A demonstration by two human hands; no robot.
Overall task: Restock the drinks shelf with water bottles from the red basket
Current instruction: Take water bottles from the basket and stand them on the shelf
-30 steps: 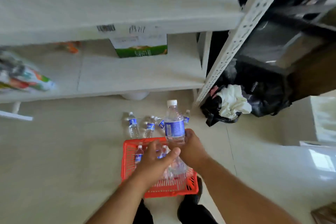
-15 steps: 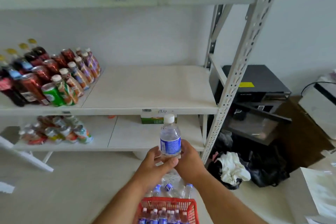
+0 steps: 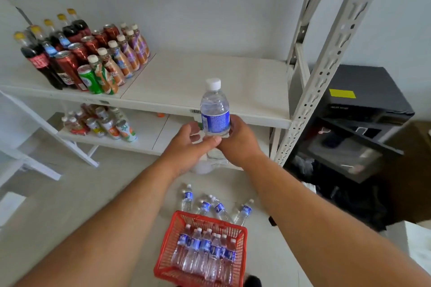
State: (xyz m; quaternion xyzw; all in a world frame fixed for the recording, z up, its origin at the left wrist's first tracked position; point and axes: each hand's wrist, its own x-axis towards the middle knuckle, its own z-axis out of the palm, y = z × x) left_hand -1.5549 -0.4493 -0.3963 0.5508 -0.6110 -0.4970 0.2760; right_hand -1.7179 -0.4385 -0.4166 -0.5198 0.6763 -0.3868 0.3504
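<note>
Both hands hold one clear water bottle (image 3: 214, 109) with a white cap and blue label, upright, just in front of the drinks shelf (image 3: 210, 81). My right hand (image 3: 240, 140) wraps its lower right side; my left hand (image 3: 186, 144) grips it low on the left, thumb across the front. On the floor below stands the red basket (image 3: 168, 247) with several more water bottles (image 3: 205, 254) standing in it. A few other water bottles (image 3: 219, 207) lie on the floor just beyond the basket.
Soda bottles and cans (image 3: 81, 53) crowd the shelf's left part; its right part is bare board. More drinks (image 3: 102, 123) sit on the lower shelf. A perforated metal upright (image 3: 326, 60) bounds the shelf at right, with black boxes (image 3: 359, 109) beyond it.
The view has swung up from the floor and basket to the drinks shelf. Both hands have lifted the water bottle from above the basket to the shelf's front edge.
</note>
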